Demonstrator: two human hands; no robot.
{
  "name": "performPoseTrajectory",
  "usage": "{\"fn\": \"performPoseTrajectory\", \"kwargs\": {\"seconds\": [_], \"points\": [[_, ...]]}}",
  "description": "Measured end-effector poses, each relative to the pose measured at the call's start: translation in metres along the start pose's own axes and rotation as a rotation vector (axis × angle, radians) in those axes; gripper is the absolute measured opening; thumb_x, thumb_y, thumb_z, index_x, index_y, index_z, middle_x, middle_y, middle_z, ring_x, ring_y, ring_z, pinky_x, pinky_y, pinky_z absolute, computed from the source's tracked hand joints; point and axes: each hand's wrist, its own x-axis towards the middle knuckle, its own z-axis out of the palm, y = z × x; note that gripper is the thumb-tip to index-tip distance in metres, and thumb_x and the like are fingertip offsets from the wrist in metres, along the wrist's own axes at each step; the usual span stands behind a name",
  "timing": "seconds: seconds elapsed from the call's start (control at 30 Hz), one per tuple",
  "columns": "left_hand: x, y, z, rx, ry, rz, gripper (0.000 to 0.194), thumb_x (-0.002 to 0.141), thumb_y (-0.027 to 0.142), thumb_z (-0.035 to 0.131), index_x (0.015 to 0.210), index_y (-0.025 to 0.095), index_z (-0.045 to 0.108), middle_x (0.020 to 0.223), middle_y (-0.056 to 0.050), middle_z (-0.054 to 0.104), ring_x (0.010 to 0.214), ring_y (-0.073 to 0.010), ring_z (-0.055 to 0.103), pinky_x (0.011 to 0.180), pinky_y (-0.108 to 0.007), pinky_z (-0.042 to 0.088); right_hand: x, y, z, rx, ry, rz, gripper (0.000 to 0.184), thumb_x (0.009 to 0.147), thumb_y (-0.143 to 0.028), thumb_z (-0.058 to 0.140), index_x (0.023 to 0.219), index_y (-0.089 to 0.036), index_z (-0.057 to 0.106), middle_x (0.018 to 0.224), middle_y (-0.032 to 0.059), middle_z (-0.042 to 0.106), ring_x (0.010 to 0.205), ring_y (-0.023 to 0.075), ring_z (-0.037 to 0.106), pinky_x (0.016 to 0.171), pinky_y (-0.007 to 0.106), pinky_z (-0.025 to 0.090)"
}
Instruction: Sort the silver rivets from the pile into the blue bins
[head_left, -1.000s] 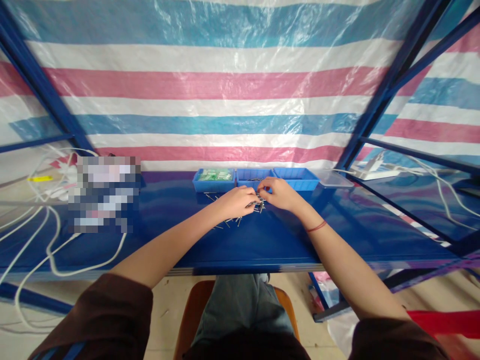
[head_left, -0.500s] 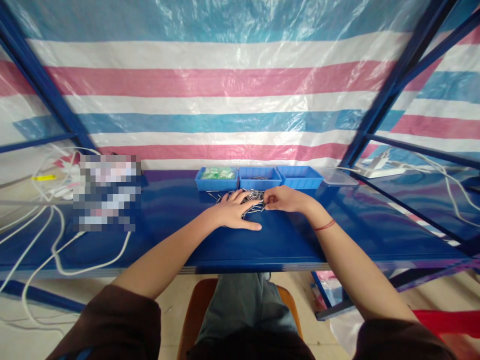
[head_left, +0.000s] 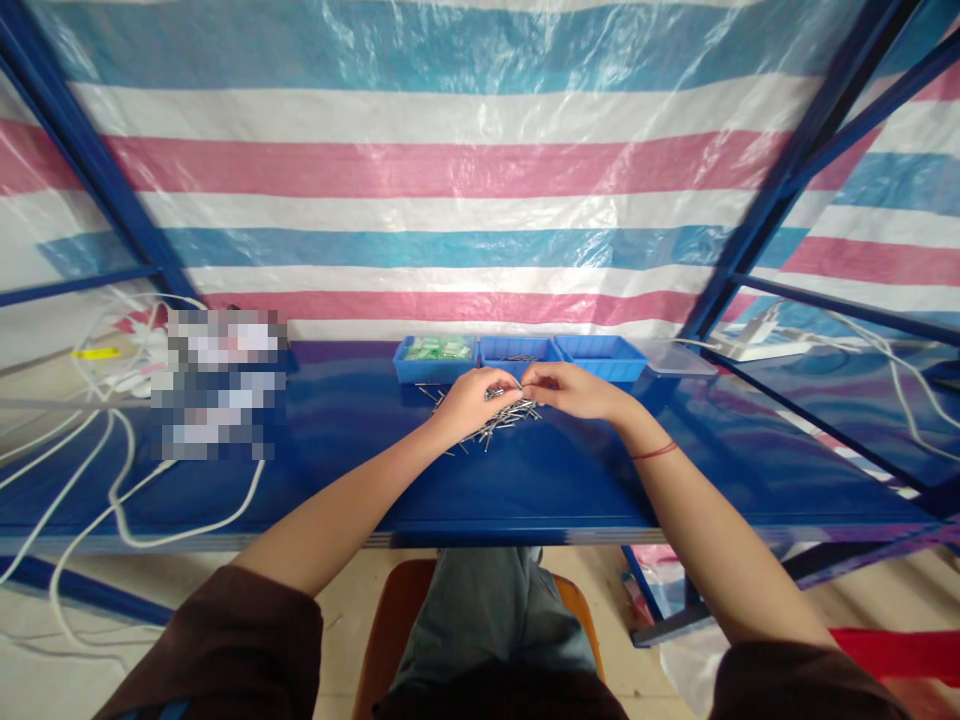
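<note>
A loose pile of thin silvery metal pieces (head_left: 491,430), like nails or screws, lies on the blue table (head_left: 465,490). Over the pile, my left hand (head_left: 476,400) is closed in a pinch, thumb and forefinger meeting at a small thin metal piece. From the other side, my right hand (head_left: 566,390) pinches at the same spot, its fingertips touching or nearly touching the left ones. The exact kind of piece is too small to make out. Behind the hands, a blue bin (head_left: 551,347) holds more thin metal pieces.
Left of that bin, another blue bin (head_left: 405,372) contains small green-and-white packets. A third blue bin (head_left: 634,365) stands on the right, beside a clear plastic lid (head_left: 682,358). White cables (head_left: 124,490) trail over the table's left side. Blue metal posts (head_left: 772,200) frame the workspace.
My left hand was spread flat over the pile; it has lifted and closed into a pinch against the right fingertips. My right hand has risen slightly from the pile's right edge.
</note>
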Motion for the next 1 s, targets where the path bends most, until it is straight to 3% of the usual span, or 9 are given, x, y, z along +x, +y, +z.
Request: {"fn": "performPoseTrajectory", "kwargs": {"seconds": [0.17, 0.4, 0.57, 0.73, 0.9, 1.0], "points": [[-0.002, 0.006, 0.0, -0.108, 0.08, -0.07, 0.018, 0.083, 0.034, 0.058, 0.087, 0.018, 0.065, 0.083, -0.001, 0.069, 0.074, -0.0141, 0.062, 0.073, -0.026, 0.048, 0.0, 0.0, 0.0, 0.03, 0.007, -0.008, 0.029, 0.083, -0.044, 0.054, 0.082, -0.016, 0.06, 0.071, 0.0006, 0.057, 0.066, 0.0123, 0.049, 0.064, 0.027, 0.041], [-0.001, 0.007, 0.001, -0.098, 0.152, -0.054, 0.014, 0.086, 0.029, 0.055, 0.091, 0.019, 0.065, 0.087, -0.001, 0.07, 0.079, -0.0135, 0.063, 0.075, -0.025, 0.047, 0.003, 0.007, 0.005, 0.123, 0.029, 0.005, 0.028, 0.081, -0.043, 0.057, 0.085, -0.015, 0.061, 0.077, 0.0035, 0.064, 0.069, 0.0135, 0.057, 0.068, 0.03, 0.046], [0.001, 0.002, 0.0, -0.074, 0.209, -0.071, 0.015, 0.086, 0.024, 0.054, 0.095, 0.017, 0.063, 0.095, -0.003, 0.068, 0.079, -0.0131, 0.062, 0.071, -0.024, 0.047, 0.005, 0.007, 0.007, 0.112, 0.178, 0.007, 0.028, 0.074, -0.043, 0.065, 0.079, -0.016, 0.059, 0.073, 0.0018, 0.063, 0.067, 0.0133, 0.057, 0.066, 0.029, 0.046], [0.003, -0.007, 0.001, -0.099, 0.208, -0.134, 0.015, 0.086, 0.024, 0.052, 0.095, 0.017, 0.062, 0.099, -0.005, 0.067, 0.084, -0.0151, 0.062, 0.074, -0.027, 0.049, 0.005, 0.005, 0.007, 0.13, 0.258, 0.011, 0.027, 0.072, -0.041, 0.067, 0.082, -0.017, 0.06, 0.073, 0.0024, 0.064, 0.069, 0.0145, 0.059, 0.067, 0.03, 0.048], [0.005, -0.012, 0.004, -0.236, 0.183, -0.206, 0.017, 0.088, 0.028, 0.049, 0.091, 0.015, 0.06, 0.094, -0.005, 0.067, 0.087, -0.017, 0.063, 0.082, -0.031, 0.049, 0.004, 0.002, 0.008, 0.033, 0.317, -0.04, 0.03, 0.073, -0.037, 0.067, 0.096, -0.017, 0.062, 0.095, 0.0069, 0.066, 0.073, 0.0147, 0.061, 0.064, 0.029, 0.048], [0.006, -0.013, 0.006, -0.334, 0.177, -0.224, 0.017, 0.088, 0.029, 0.048, 0.09, 0.016, 0.059, 0.091, -0.004, 0.066, 0.086, -0.0168, 0.063, 0.082, -0.03, 0.049, 0.004, 0.0, 0.01, -0.028, 0.323, -0.05, 0.025, 0.076, -0.037, 0.064, 0.093, -0.018, 0.063, 0.091, 0.0059, 0.068, 0.072, 0.0145, 0.061, 0.064, 0.029, 0.048]]}}
